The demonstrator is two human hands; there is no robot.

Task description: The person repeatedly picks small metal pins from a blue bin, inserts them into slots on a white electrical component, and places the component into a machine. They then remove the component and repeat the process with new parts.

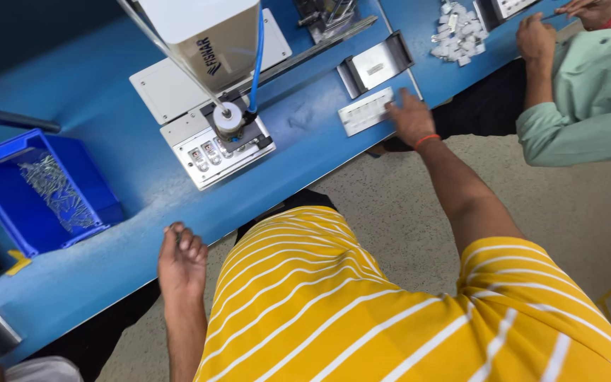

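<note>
seen from above, a person in a yellow striped shirt [362, 311] stands at a blue table [143, 212]. the right hand [410, 117], at two o'clock, lies flat with fingers spread on a white tray [363, 111], pressing on it rather than gripping. the left hand [182, 258], at seven o'clock, rests on the table edge, fingers loosely curled and holding nothing. at eleven o'clock a dispensing machine [210, 42] stands over a metal fixture [217, 152]. a blue bin [37, 187] of small metal parts sits at nine o'clock. a co-worker's hands [535, 39] work at one o'clock.
</note>
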